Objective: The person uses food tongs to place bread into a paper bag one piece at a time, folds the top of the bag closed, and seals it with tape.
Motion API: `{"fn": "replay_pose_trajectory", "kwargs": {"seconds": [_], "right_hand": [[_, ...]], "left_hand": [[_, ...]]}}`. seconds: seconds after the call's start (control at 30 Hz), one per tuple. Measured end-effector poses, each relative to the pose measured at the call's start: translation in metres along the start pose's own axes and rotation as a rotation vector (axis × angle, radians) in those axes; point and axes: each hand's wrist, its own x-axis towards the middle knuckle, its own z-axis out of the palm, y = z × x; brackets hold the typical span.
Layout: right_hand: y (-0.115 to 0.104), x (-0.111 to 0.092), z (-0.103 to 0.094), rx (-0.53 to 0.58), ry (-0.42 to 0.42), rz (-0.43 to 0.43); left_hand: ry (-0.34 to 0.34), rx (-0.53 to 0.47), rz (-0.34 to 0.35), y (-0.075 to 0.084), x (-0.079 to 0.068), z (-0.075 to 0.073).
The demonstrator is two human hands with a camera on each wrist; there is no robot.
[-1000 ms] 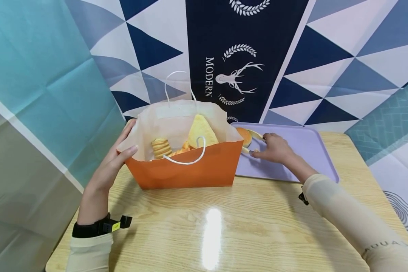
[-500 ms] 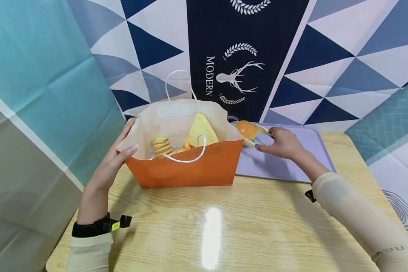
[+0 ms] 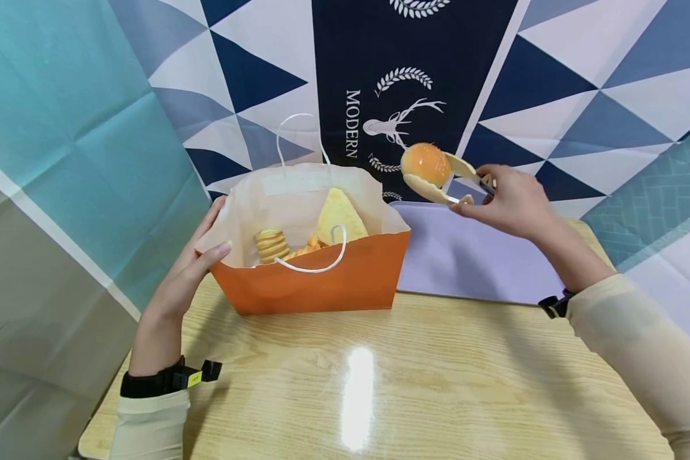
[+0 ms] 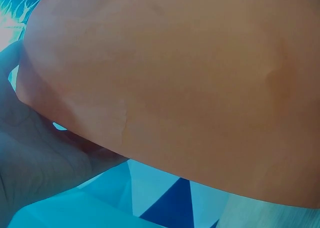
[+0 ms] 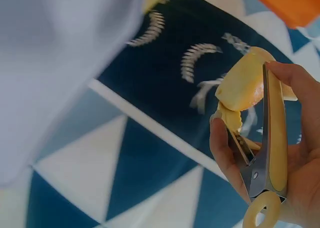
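A round bun (image 3: 426,163) with a glossy, seeded orange-brown top is up in the air, above and beyond the purple tray (image 3: 471,259). Yellow tongs (image 5: 278,133) clasp it on both sides. My right hand (image 3: 516,199) grips the tongs by their metal-edged arms, thumb on one and fingers on the other. At the left end of an orange paper bag (image 3: 316,284), my left hand (image 3: 179,281) holds the side, thumb at the front corner and fingers farther back. In the left wrist view, the bag's side (image 4: 170,82) covers most of the picture.
Inside the bag are a stack of ridged round slices (image 3: 271,246), a yellow wedge (image 3: 340,218) and some orange pieces (image 3: 312,248). White cord handles (image 3: 317,271) loop over its front and back. A patterned cloth (image 3: 264,76) hangs behind the wooden table (image 3: 299,383).
My right hand has lifted the bun in the tongs off the tray area, upward and a little to the right. My left hand stays on the bag.
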Motion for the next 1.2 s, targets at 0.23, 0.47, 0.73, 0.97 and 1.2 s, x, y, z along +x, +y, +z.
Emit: {"fn": "replay_pose_trajectory", "kwargs": {"seconds": [0.23, 0.47, 0.73, 0.97, 1.2], "right_hand": [[-0.028, -0.003, -0.035, 0.039, 0.039, -0.059], [-0.062, -0.010, -0.049, 0.060, 0.062, -0.165], [-0.110, -0.015, -0.058, 0.054, 0.051, -0.304], [-0.145, -0.011, -0.056, 0.056, 0.001, -0.370], [-0.168, -0.003, -0.044, 0.028, -0.005, -0.456]], "left_hand": [[-0.005, -0.005, 0.003, 0.000, 0.001, 0.000], [-0.010, -0.005, 0.008, 0.002, 0.003, 0.001], [-0.004, 0.000, 0.015, 0.004, 0.005, 0.001], [0.001, 0.003, 0.008, 0.004, 0.004, 0.002], [0.021, 0.024, -0.001, 0.001, 0.002, 0.002]]}}
